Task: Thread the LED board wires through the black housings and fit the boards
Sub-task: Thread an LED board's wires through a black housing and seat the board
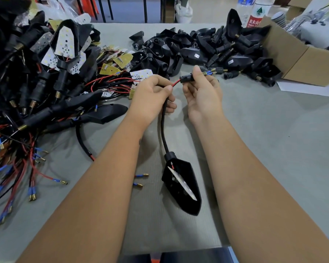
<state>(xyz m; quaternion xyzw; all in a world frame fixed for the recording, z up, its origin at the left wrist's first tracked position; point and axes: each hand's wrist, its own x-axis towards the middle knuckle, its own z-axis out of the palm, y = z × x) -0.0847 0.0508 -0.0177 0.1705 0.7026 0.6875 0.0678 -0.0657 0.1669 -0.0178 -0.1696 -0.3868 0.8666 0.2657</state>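
Note:
My left hand (152,95) pinches the red and black wires (176,84) where they leave a black sleeved cable (162,122). That cable hangs down to a black pointed housing (182,186) lying on the table, with a white LED board (181,184) tilted inside it. My right hand (201,95) grips a small black stem piece (187,78) between thumb and fingers. The wires run through it, and their blue-sleeved brass terminals (209,73) stick out on its right side.
A heap of finished housings with wires (36,88) covers the left of the grey table (273,139). Loose LED boards (110,70) lie behind my left hand. Empty black housings (217,50) pile at the back, beside a cardboard box (300,61) and bottles (254,14).

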